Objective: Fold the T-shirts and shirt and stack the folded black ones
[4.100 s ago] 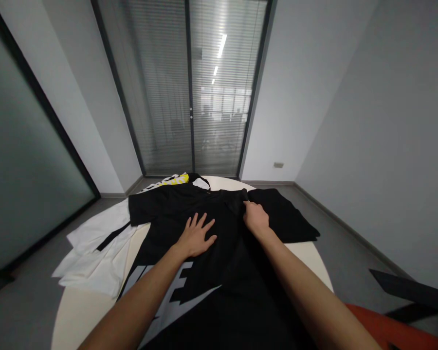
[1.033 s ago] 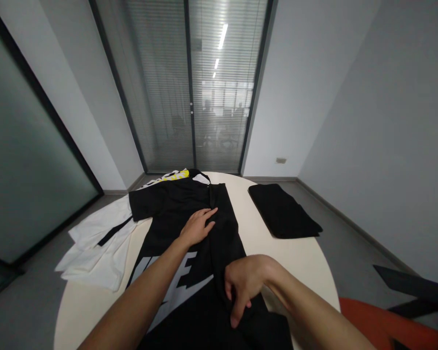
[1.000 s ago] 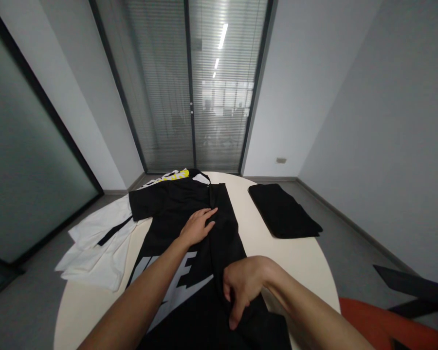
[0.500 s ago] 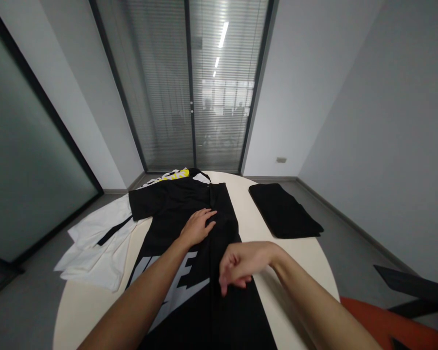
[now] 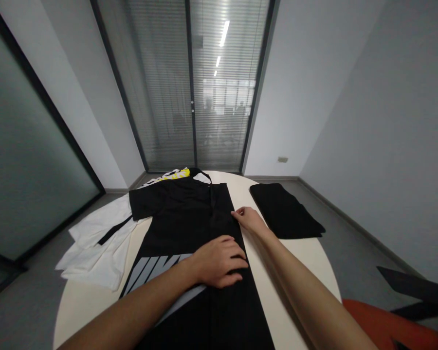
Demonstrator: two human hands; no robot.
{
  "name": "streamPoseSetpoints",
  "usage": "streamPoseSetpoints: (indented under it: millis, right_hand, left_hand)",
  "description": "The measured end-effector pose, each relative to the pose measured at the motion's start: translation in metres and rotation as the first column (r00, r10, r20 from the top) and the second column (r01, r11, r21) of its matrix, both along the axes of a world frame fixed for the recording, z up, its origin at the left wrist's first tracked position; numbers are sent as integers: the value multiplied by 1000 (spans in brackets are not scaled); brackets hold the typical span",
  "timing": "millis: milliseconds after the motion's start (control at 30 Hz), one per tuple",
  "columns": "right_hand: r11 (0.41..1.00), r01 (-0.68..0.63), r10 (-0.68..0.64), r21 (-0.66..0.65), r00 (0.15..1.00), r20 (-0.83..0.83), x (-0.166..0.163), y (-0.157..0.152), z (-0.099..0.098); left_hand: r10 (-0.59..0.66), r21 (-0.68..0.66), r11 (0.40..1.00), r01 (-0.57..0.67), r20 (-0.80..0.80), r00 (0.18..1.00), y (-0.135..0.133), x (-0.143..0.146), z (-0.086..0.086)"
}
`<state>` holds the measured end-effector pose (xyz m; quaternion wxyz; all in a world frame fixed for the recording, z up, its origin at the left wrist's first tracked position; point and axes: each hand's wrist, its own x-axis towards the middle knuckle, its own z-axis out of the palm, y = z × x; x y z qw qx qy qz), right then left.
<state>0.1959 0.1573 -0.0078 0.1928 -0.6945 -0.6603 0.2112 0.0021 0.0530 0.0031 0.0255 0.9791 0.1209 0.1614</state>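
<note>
Head | left hand (image 5: 221,262) lower on black shirt (image 5: 186,211) (fingers apart) | right hand (image 5: 250,219) farther up, at shirt's edge, pinch unclear

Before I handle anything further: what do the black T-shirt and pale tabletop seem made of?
Black T-shirt: soft, matte fabric, possibly cotton or a blend, as it lies limp with faint creases; fibre unclear.
Pale tabletop: smooth, low-sheen, perhaps laminate, judging by its even colour without visible grain.

Left hand (image 5: 220,262) over black shirt (image 5: 184,206) — right hand (image 5: 250,219) at its edge
</note>
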Motion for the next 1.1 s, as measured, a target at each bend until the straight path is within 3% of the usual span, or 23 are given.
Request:
streamPoseSetpoints:
  millis: [100,200,433,567,667,800,933,1100]
  right_hand:
    - [1000,9,-11,24,997,80,-4,4,-3]
    - [999,22,-25,36,994,105,-7,8,-4]
    - [998,23,-30,50,989,144,-8,7,-1]
    - [999,-26,16,42,970,241,-11,0,0]
    - [991,-63,23,114,947,322,-16,-5,2]
    - [931,-267,173,250,923,343,-25,-8,1]
    - [903,-411,360,120,880,310,-30,-9,-8]
    - [935,-353,343,-38,871,352,-24,-12,-18]
  left_hand:
    - [-115,-41,993,113,-50,992,-27,6,-2]
    - [-97,-94,992,88,-94,991,-48,9,-4]
    - [-130,-220,970,106,-101,986,-62,18,-1]
    - [-193,-265,950,163,-92,977,-62,11,1]
    - [-196,-292,943,158,-105,975,-63,2,5]
    - [-199,-314,936,158,-103,975,-69,2,5]
    - [-169,-227,963,143,-101,980,-78,21,-6]
    - [-174,-142,977,159,-104,979,-79,31,-13]
